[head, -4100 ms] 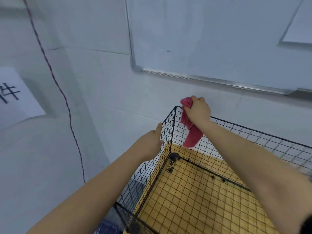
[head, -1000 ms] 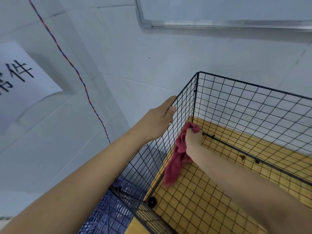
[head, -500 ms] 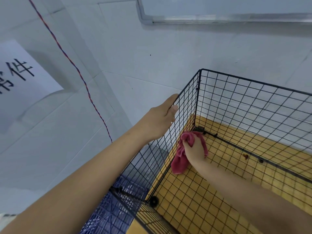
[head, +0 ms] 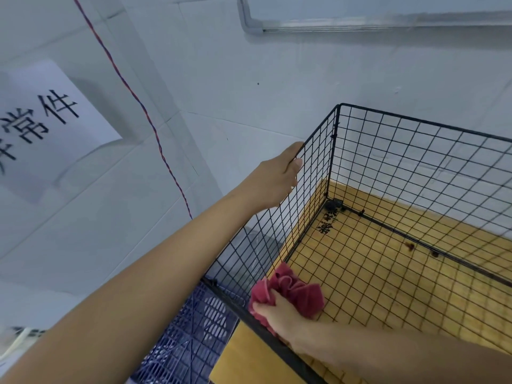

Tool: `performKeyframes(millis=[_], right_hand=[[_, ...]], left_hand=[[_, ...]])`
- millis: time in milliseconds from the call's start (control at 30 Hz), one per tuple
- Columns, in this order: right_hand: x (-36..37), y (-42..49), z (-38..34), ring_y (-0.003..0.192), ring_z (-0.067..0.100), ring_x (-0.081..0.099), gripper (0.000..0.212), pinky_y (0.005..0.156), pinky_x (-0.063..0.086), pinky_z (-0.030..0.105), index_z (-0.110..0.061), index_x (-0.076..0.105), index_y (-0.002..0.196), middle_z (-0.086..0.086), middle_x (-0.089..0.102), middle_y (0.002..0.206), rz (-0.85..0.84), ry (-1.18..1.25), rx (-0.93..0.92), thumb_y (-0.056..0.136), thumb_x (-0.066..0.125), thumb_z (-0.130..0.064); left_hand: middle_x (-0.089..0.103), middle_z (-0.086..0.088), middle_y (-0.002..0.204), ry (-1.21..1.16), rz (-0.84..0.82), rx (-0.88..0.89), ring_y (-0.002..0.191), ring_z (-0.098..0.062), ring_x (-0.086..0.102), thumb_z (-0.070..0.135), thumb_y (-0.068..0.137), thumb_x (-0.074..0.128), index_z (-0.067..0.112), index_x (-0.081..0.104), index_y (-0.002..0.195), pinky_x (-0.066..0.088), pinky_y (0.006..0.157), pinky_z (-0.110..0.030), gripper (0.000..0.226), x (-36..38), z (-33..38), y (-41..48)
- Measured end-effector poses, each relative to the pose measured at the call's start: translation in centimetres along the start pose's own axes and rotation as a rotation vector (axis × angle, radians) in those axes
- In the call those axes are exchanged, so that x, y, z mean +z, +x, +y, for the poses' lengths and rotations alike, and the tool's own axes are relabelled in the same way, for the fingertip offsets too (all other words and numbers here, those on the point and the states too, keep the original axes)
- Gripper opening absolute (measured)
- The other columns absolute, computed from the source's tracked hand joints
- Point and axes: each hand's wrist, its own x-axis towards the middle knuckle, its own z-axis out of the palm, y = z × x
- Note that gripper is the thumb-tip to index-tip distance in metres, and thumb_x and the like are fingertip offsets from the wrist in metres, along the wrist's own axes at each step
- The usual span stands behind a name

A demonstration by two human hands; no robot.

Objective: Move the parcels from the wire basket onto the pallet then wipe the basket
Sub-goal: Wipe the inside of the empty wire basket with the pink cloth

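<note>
Your basket [head: 401,162] holds a red cloth [head: 296,292], bunched in its near left corner under your right hand [head: 279,314], whose fingers curl round it. Your left hand [head: 274,181] grips the left wall's top edge. The basket stands on a wooden board [head: 388,273], with a blue pallet [head: 194,328] just left. A sign [head: 41,126] hangs on the white wall.
</note>
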Motion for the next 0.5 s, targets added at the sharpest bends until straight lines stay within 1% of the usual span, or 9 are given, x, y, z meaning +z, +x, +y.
performKeyframes(millis=[67, 100, 200, 267, 300, 367, 400, 467, 500], right_hand=[[-0.3, -0.6, -0.9, 0.097, 0.013, 0.054, 0.025, 0.085, 0.042, 0.022, -0.024, 0.051, 0.118, -0.004, 0.058, 0.103, -0.007, 0.037, 0.018, 0.093, 0.051, -0.028], [-0.4, -1.1, -1.7, 0.093, 0.012, 0.053, 0.023, 0.081, 0.042, 0.021, -0.025, 0.051, 0.116, -0.005, 0.057, 0.100, -0.009, 0.043, -0.003, 0.093, 0.051, -0.028], [-0.7, -2.9, -3.8, 0.089, 0.007, 0.052, 0.022, 0.076, 0.041, 0.020, -0.028, 0.051, 0.115, -0.009, 0.055, 0.097, -0.028, 0.051, -0.079, 0.093, 0.052, -0.028], [-0.9, -4.7, -5.4, 0.089, 0.005, 0.052, 0.013, 0.071, 0.040, 0.018, -0.033, 0.051, 0.104, -0.009, 0.056, 0.097, -0.053, 0.084, -0.133, 0.092, 0.054, -0.030], [-1.0, -5.6, -6.1, 0.090, 0.006, 0.053, 0.013, 0.070, 0.041, 0.018, -0.035, 0.050, 0.102, -0.008, 0.057, 0.100, -0.074, 0.098, -0.167, 0.091, 0.055, -0.030], [-1.1, -7.6, -7.7, 0.093, 0.010, 0.057, 0.020, 0.069, 0.045, 0.016, -0.035, 0.050, 0.106, -0.006, 0.060, 0.105, -0.114, 0.102, -0.252, 0.088, 0.058, -0.031], [-1.2, -8.5, -8.3, 0.092, 0.009, 0.059, 0.020, 0.068, 0.047, 0.015, -0.037, 0.050, 0.104, -0.007, 0.061, 0.103, -0.121, 0.105, -0.295, 0.087, 0.059, -0.031], [-1.4, -10.3, -9.5, 0.082, 0.003, 0.064, 0.021, 0.070, 0.053, 0.017, -0.035, 0.051, 0.100, -0.010, 0.065, 0.096, -0.139, 0.147, -0.387, 0.082, 0.061, -0.031], [-1.6, -11.2, -10.3, 0.078, 0.001, 0.064, 0.024, 0.074, 0.054, 0.019, -0.034, 0.051, 0.102, -0.009, 0.065, 0.095, -0.148, 0.183, -0.425, 0.080, 0.060, -0.036]], left_hand=[[0.055, -0.004, 0.100, 0.004, -0.003, -0.001, 0.077, -0.001, 0.051, 0.030, 0.102, 0.024, 0.033, 0.023, 0.145, 0.047, 0.058, -0.024, 0.043, 0.0, 0.0, 0.0], [0.055, -0.004, 0.099, 0.005, -0.004, -0.002, 0.076, -0.002, 0.052, 0.029, 0.102, 0.024, 0.033, 0.022, 0.146, 0.047, 0.057, -0.023, 0.043, 0.1, 0.0, 0.0], [0.055, -0.003, 0.094, -0.021, -0.005, -0.011, 0.075, -0.009, 0.053, 0.029, 0.102, 0.024, 0.033, 0.023, 0.145, 0.045, 0.054, -0.021, 0.043, 0.1, -0.1, 0.1], [0.055, -0.003, 0.093, -0.035, -0.003, -0.011, 0.076, -0.012, 0.052, 0.029, 0.102, 0.024, 0.032, 0.024, 0.145, 0.045, 0.054, -0.021, 0.043, 0.0, 0.0, 0.1], [0.055, -0.003, 0.093, -0.036, -0.004, -0.012, 0.078, -0.015, 0.052, 0.029, 0.102, 0.024, 0.032, 0.023, 0.145, 0.045, 0.055, -0.023, 0.043, 0.1, 0.0, 0.0], [0.056, -0.006, 0.096, -0.037, -0.008, -0.020, 0.082, -0.020, 0.052, 0.029, 0.102, 0.024, 0.032, 0.021, 0.146, 0.046, 0.058, -0.027, 0.044, 0.1, 0.0, -0.1], [0.058, -0.007, 0.098, -0.035, -0.010, -0.028, 0.083, -0.021, 0.052, 0.030, 0.102, 0.024, 0.030, 0.019, 0.147, 0.047, 0.060, -0.029, 0.045, 0.1, 0.0, -0.1], [0.058, -0.011, 0.106, -0.037, -0.011, -0.052, 0.086, -0.021, 0.055, 0.030, 0.102, 0.025, 0.026, 0.017, 0.148, 0.049, 0.064, -0.031, 0.047, 0.0, 0.0, -0.1], [0.058, -0.011, 0.107, -0.049, -0.013, -0.063, 0.087, -0.021, 0.055, 0.030, 0.102, 0.025, 0.024, 0.017, 0.148, 0.049, 0.064, -0.031, 0.047, 0.0, 0.0, -0.1]])
